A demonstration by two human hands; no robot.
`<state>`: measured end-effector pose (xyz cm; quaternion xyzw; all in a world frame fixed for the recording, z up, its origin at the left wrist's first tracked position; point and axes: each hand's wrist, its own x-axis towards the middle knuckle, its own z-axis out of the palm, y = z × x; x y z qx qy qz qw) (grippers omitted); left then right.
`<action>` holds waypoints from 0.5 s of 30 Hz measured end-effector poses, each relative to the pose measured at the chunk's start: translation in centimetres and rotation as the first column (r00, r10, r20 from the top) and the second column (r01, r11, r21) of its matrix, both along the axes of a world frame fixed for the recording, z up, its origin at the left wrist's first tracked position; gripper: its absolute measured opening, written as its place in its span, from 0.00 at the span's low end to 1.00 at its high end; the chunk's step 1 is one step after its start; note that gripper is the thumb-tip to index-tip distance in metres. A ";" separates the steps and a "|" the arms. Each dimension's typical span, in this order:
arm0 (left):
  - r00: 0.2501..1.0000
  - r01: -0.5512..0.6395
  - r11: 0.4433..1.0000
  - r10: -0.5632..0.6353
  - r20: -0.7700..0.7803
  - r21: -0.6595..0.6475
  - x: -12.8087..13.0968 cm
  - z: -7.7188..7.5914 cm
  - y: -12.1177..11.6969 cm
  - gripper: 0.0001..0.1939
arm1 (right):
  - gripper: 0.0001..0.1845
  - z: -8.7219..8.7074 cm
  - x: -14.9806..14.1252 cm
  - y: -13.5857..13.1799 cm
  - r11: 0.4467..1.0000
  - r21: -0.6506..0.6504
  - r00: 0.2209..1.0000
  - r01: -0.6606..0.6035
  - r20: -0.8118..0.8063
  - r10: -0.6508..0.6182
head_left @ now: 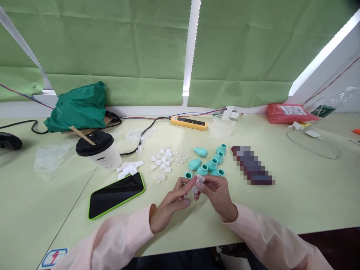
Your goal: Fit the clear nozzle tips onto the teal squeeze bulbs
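Over the table's front part, my right hand [218, 193] pinches a small translucent plastic piece [199, 180] between thumb and fingers. My left hand [173, 198] meets it from the other side, index fingertip on the piece and thumb held apart. Its remaining fingers are partly hidden. Just beyond both hands lie several small turquoise vase-shaped pieces [212, 165], some showing round open mouths. To their left is a loose group of white teardrop-shaped pieces [162, 161]. Small clear plastic bits [182, 157] lie between these groups, and another clear piece [160, 178] is nearer me.
At left stand a lidded paper cup [105, 159] and a green-edged phone [116, 197], with crumpled tissue [129, 168] between them. A yellow power strip [188, 123] lies behind. A pixelated dark red object [251, 165] is at right. A green bag [78, 107] and pink package [289, 113] sit farther back.
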<state>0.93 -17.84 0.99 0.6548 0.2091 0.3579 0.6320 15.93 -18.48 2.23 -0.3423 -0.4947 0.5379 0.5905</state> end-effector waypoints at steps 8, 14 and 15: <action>0.961 -0.142 0.913 0.219 -0.167 0.383 0.1 0.5 -0.7 0.22 | 0.03 -0.3 0.1 -0.3 1.000 0.001 0.999 0.026 0.023 -0.026; 0.948 -0.161 0.874 0.267 -0.175 0.459 -0.1 1.1 0.2 0.21 | 0.03 -0.4 0.2 0.0 0.999 -0.026 1.000 -0.028 0.010 0.028; 0.966 -0.164 0.927 0.220 -0.134 0.338 -0.1 1.2 0.3 0.20 | 0.04 -0.5 0.2 0.0 0.999 -0.016 0.999 -0.041 0.019 0.041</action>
